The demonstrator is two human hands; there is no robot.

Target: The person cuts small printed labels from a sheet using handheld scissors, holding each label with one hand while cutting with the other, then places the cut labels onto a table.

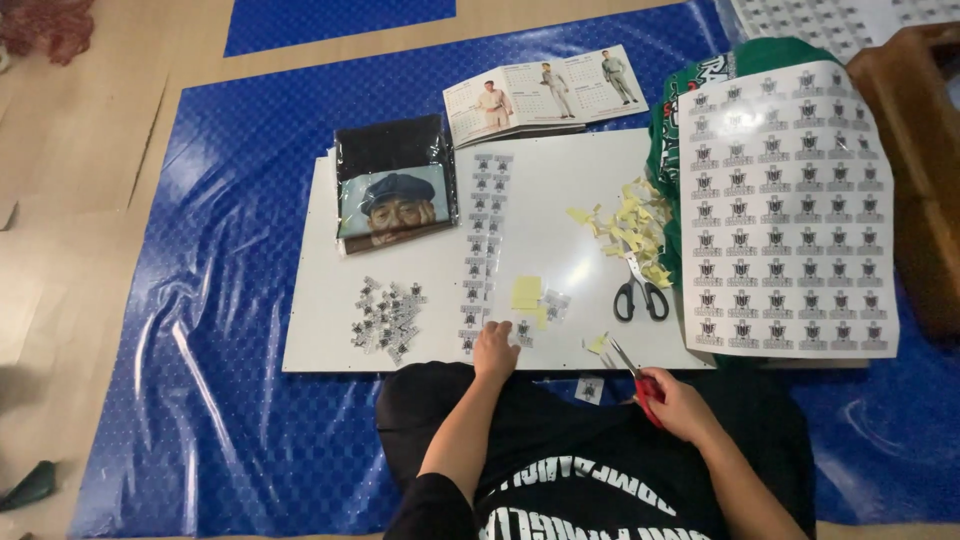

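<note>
1. At the near edge of the white board, the left hand rests with fingers loosely together, fingertips touching a small cut sticker lying at its one o'clock.
2. Just beyond, a strip of stickers runs with its long axis from twelve to six o'clock.
3. Farther right, the right hand grips red-handled scissors, blades slightly parted, pointing to ten o'clock toward a yellow scrap.
4. Black scissors lie untouched at its twelve o'clock.

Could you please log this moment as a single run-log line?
left hand: fingertips on small sticker on white board | right hand: holds red-handled scissors | black scissors: lying idle
</note>
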